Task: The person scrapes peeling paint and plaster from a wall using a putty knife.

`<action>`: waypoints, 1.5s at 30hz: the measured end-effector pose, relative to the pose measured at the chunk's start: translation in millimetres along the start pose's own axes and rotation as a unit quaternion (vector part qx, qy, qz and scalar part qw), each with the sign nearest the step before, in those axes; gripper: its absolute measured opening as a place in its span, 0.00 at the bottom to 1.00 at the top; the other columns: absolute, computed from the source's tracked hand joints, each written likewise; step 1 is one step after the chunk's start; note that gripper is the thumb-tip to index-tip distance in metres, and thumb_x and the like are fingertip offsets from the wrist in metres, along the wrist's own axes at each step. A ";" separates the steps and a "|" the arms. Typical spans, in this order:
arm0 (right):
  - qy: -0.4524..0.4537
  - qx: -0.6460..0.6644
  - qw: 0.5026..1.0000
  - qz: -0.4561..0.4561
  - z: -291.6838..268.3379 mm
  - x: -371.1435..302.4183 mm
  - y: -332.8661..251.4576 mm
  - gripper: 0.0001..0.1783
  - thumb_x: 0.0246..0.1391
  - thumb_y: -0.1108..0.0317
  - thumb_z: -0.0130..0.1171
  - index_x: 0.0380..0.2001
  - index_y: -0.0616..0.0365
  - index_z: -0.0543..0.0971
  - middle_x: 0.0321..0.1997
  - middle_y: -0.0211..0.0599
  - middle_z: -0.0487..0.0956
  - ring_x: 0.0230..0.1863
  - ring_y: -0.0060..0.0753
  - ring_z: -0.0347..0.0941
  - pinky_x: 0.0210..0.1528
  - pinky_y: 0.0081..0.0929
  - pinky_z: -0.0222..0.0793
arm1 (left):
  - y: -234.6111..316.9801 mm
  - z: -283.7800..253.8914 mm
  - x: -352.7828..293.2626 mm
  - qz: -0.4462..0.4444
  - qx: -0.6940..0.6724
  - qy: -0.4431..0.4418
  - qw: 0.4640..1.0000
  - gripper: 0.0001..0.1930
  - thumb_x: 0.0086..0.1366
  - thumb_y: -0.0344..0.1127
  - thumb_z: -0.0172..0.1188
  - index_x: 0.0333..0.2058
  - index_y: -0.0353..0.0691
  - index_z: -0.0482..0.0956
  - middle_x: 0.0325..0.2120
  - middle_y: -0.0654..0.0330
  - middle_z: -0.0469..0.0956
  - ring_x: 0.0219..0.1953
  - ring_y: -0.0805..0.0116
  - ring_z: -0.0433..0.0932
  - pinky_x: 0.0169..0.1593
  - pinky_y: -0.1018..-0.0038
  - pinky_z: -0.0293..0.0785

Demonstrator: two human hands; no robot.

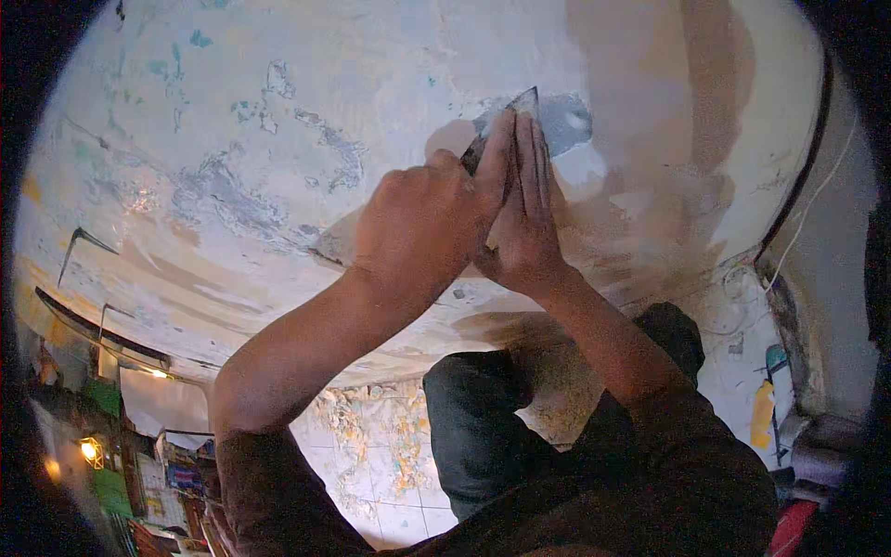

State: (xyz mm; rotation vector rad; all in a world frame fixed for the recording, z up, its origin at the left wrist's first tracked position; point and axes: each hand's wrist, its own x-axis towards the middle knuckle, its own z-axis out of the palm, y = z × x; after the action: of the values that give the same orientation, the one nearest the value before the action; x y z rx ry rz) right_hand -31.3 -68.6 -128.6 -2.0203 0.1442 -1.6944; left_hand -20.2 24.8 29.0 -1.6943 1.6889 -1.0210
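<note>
Wall [399,56]: off-white, teal flecks, mottled blue-grey blotches, tan-brown bands on right. Blade [528,98]: grey. Trousers [473,418]: blackish. Floor [371,455]: white tile grid, orange-and-teal speckling.

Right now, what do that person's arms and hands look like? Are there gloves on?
No gloves show: the left hand and the right hand are both bare. I see no watch or bracelet on either wrist. The left sleeve and the right sleeve are dark and look plain, ending around the elbows.
</note>
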 end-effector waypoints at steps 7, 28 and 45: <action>-0.019 0.068 0.997 -0.037 -2.7 -3.1 3.9 0.45 0.57 0.49 0.47 0.66 0.72 0.49 0.72 0.65 0.40 0.73 0.69 0.33 0.72 0.57 0.29 | -1.2 3.2 -4.9 -0.062 -0.018 -0.121 0.991 0.37 0.58 0.32 0.55 0.67 0.50 0.54 0.24 0.54 0.76 0.19 0.58 0.79 0.21 0.64 0.77; -0.001 0.024 1.000 -0.012 -3.9 -2.4 6.2 0.44 0.55 0.52 0.51 0.64 0.76 0.52 0.71 0.67 0.42 0.72 0.69 0.35 0.72 0.56 0.32 | 2.7 1.8 4.2 -0.026 0.007 -0.041 0.999 0.36 0.55 0.32 0.59 0.64 0.39 0.60 0.22 0.54 0.77 0.19 0.61 0.80 0.22 0.70 0.78; 0.052 -0.012 0.998 0.022 -19.0 10.1 19.0 0.52 0.49 0.55 0.57 0.67 0.71 0.44 0.72 0.66 0.37 0.73 0.70 0.30 0.72 0.57 0.28 | 9.1 5.2 34.9 0.000 -0.014 0.037 0.999 0.36 0.56 0.33 0.57 0.65 0.47 0.58 0.21 0.57 0.75 0.21 0.63 0.81 0.22 0.69 0.77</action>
State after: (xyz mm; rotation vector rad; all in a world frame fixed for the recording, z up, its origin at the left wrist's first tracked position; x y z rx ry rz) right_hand -42.7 -94.8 -125.9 -1.9308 0.2445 -1.7786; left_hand -23.7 -11.0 23.6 -1.6919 1.7575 -1.0783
